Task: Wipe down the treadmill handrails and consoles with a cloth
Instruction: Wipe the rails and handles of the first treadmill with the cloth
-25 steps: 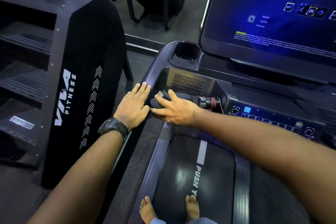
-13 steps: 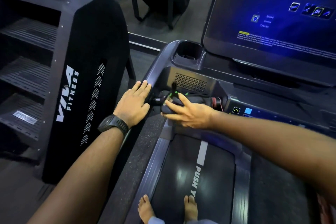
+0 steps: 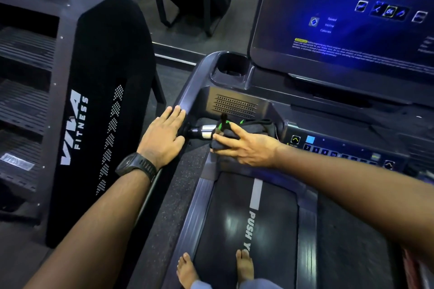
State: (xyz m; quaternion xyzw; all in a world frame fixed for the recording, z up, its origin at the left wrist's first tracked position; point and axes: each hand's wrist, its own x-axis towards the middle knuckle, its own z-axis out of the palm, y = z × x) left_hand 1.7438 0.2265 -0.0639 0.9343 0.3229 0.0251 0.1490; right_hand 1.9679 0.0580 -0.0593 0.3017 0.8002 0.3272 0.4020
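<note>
Your left hand (image 3: 162,139) lies flat on the treadmill's left handrail (image 3: 187,91), fingers straight and together, holding nothing; a black watch (image 3: 136,166) sits on that wrist. Your right hand (image 3: 246,148) reaches across and grips the dark cloth (image 3: 226,134), thumb below and splayed fingers above, holding it on the short bar (image 3: 206,131) with the silver band, just under the vented panel. The lit screen (image 3: 340,19) stands above to the right. Your bare feet (image 3: 186,270) rest at the belt (image 3: 246,230).
</note>
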